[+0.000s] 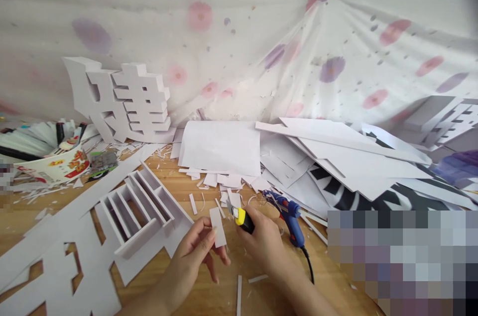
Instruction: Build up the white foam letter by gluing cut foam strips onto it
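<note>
Between the thumb and fingers of my left hand (pixel 199 247) is a small white foam-board strip (pixel 217 227), held up off the table. My right hand (pixel 263 241) grips a yellow and black utility knife (pixel 244 220), its blade end pointing up and left, a short way from the strip. Just right of that hand lies a blue glue gun (pixel 289 214) with a black cord. To the left of my hands, a partly built white foam-board character (pixel 67 276) lies flat, with upright strips (pixel 136 204) standing along part of it.
A finished white 3D character (pixel 130 102) stands against the floral plastic sheet (pixel 231 47). At the left is a paper tub (pixel 56 166) holding tools. White sheets and boards (pixel 343 152) are piled at the right, and scraps (pixel 224 181) litter the wooden table (pixel 220 301).
</note>
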`<state>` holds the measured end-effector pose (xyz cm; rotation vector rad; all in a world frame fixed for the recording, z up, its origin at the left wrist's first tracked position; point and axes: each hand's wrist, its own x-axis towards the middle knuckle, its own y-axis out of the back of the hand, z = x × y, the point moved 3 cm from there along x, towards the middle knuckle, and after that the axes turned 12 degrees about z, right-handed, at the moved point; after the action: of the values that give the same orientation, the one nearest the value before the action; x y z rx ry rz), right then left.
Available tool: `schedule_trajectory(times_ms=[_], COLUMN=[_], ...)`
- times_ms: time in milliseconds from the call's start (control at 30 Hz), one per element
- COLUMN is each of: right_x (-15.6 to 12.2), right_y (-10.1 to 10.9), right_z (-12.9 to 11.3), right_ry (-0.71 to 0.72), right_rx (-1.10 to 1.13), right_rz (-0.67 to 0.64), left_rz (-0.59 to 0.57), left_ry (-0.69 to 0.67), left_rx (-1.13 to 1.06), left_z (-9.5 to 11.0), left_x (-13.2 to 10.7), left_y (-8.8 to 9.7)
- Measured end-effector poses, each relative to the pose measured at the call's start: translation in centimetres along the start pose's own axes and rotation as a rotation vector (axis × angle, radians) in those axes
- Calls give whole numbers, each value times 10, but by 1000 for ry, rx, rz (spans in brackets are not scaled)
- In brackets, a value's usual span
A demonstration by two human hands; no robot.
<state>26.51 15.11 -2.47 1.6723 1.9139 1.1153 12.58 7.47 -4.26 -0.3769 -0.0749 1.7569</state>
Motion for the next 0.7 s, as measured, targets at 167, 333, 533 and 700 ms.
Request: schedule_trajectory(times_ms=[167, 333, 533, 700], right_x=[-2, -3, -2, -4], right_y=[2, 5, 18, 16], right_z=[-16, -20, -15, -15], right_ry=[-74, -48, 295, 436], right_rx=[477, 531, 312, 229], right_rz=[-137, -189, -219, -173], left_rz=[56, -14, -185, -220], left_ry=[21, 91, 599, 669], left_rx=[8, -98, -281, -370], left_z=[5, 4, -7, -3], left_x=[1, 3, 3, -1], left_y=[-5, -8, -5, -7])
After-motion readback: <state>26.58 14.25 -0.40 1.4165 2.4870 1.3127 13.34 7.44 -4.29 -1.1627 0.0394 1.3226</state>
